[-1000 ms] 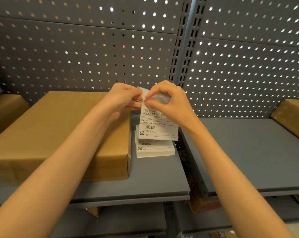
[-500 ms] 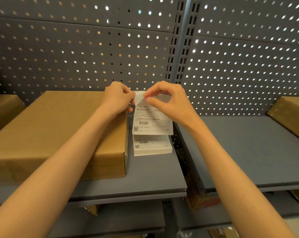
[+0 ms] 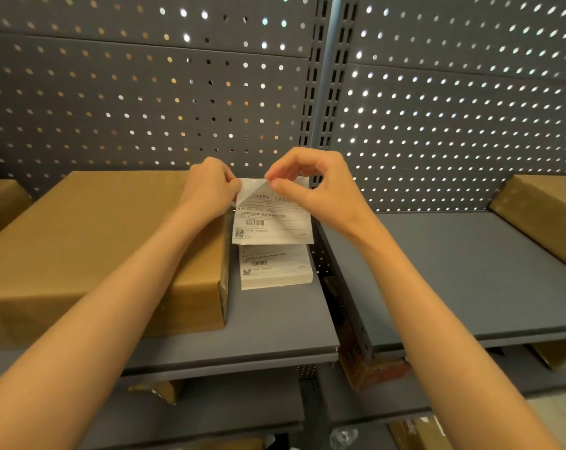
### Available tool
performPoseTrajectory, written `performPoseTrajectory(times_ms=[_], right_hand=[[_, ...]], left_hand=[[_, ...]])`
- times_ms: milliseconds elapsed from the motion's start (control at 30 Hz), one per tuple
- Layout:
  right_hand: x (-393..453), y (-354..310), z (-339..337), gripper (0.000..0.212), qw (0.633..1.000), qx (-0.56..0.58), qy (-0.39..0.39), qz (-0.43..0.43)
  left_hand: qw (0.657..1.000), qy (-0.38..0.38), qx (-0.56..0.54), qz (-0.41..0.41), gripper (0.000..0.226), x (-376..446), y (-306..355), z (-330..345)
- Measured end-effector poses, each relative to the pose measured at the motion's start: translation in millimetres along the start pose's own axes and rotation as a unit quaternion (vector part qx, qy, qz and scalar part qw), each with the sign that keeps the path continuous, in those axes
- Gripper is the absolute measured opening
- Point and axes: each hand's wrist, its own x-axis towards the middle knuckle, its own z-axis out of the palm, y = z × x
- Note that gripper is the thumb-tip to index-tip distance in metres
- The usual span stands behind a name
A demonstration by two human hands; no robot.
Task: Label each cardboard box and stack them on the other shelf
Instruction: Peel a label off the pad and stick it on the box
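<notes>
Both hands hold a white shipping label (image 3: 272, 219) upright above the left shelf (image 3: 275, 326). My left hand (image 3: 208, 186) pinches its upper left corner. My right hand (image 3: 311, 186) pinches a folded-down flap at the top, where the sticker is lifting off its backing. Under the label lies a stack of labels (image 3: 276, 271) on the shelf. A large brown cardboard box (image 3: 90, 241) sits directly left of the stack, beneath my left forearm.
The right shelf (image 3: 470, 274) carries another cardboard box (image 3: 547, 216) at its far right. A further box (image 3: 1, 206) shows at the left edge. A perforated grey back panel (image 3: 145, 102) closes the rear. Lower shelves hold more boxes.
The top corner of the label has peeled down further under my right hand's fingers. The hands have stayed in much the same place above the stack.
</notes>
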Motion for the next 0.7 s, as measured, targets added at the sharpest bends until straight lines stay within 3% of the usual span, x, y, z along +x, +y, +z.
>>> performPoseTrajectory(times_ms=[367,700], right_hand=[[-15,-13,-18,0.012,1.0,0.018,0.013,-0.003],[-30,-25,-36,0.01,0.999,0.023,0.034,-0.005]], left_hand=[[0.999,-0.008,0.046,-0.001,0.024,-1,-1,1],[1.0,-0.014,0.023,0.004,0.022,1,-6,4]])
